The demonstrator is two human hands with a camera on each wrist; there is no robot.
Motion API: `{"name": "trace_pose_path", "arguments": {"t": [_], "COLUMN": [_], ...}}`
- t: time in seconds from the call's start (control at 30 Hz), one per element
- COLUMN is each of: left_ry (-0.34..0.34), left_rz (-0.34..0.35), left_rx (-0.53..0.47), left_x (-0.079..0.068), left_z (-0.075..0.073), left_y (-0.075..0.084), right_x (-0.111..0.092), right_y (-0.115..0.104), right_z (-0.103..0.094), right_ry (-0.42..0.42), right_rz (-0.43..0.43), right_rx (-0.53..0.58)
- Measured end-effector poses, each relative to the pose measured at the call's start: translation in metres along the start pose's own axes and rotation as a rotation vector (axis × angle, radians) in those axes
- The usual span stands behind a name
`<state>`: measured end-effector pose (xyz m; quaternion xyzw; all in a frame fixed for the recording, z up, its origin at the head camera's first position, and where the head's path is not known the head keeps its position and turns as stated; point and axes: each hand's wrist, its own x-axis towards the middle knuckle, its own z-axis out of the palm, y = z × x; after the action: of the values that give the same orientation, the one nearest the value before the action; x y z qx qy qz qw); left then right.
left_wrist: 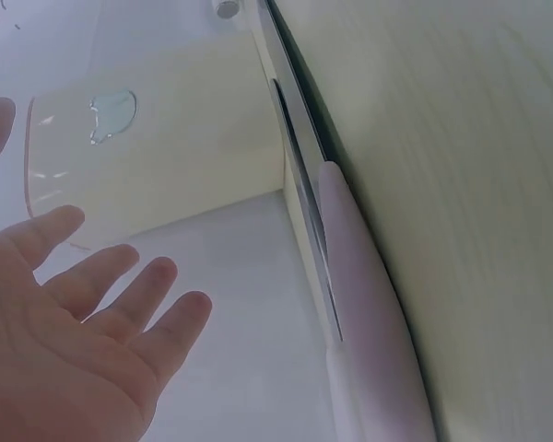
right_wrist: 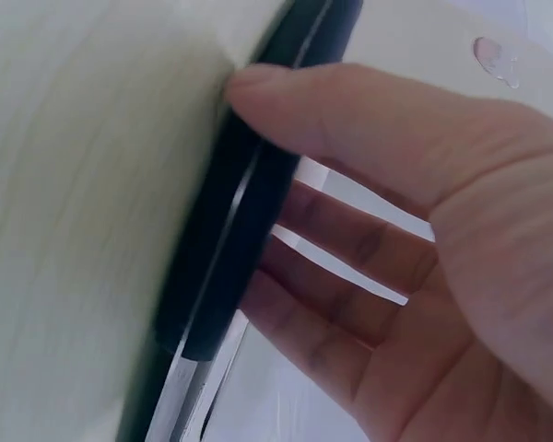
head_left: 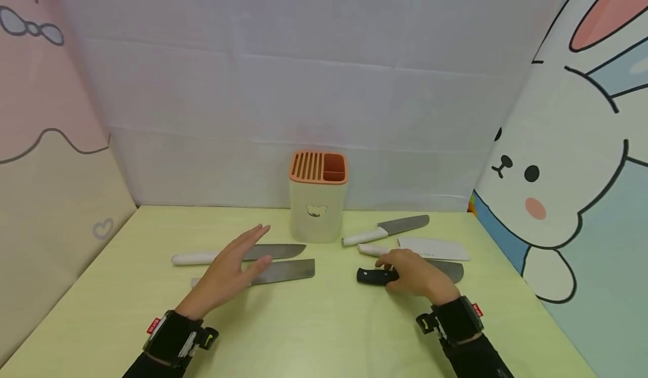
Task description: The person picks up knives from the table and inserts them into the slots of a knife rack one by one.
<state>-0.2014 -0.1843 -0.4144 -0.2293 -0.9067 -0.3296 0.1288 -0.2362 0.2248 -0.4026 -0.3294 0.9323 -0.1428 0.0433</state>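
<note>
My right hand (head_left: 417, 275) grips a black-handled kitchen knife (head_left: 373, 277) lying on the table. In the right wrist view the thumb (right_wrist: 286, 101) is on one side of the black handle (right_wrist: 226, 216) and the curled fingers are on the other. Its blade (head_left: 450, 270) points right, partly hidden by the hand. Over two knives on the left hovers my left hand (head_left: 230, 274), fingers spread and holding nothing. One is a white-handled knife (head_left: 275, 251); nearer lies a square-ended knife (head_left: 288, 271), its pale handle partly covered by the hand.
Against the back wall stands a cream knife block (head_left: 315, 215) with an orange slotted top (head_left: 307, 167). Behind the black-handled knife lie a white cleaver (head_left: 435, 248) and a white-handled knife (head_left: 364, 237). Printed cloth walls border the yellow table (head_left: 324, 333).
</note>
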Motion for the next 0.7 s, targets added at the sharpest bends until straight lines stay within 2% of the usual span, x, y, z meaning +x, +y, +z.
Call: {"name": "trace_pose_path", "arguments": {"t": [0.33,0.7], "left_ry": [-0.02,-0.011], "left_rz": [0.005,-0.004], "left_rx": [-0.006,0.007], "left_x": [0.004,0.004], "left_z": [0.011,0.009], "left_y": [0.003,0.008], "right_x": [0.003,0.002], "right_y": [0.0,0.003], "right_z": [0.005,0.004], "right_ry": [0.024,0.021], "right_rz": [0.0,0.0], "right_rx": [-0.045,-0.036]}}
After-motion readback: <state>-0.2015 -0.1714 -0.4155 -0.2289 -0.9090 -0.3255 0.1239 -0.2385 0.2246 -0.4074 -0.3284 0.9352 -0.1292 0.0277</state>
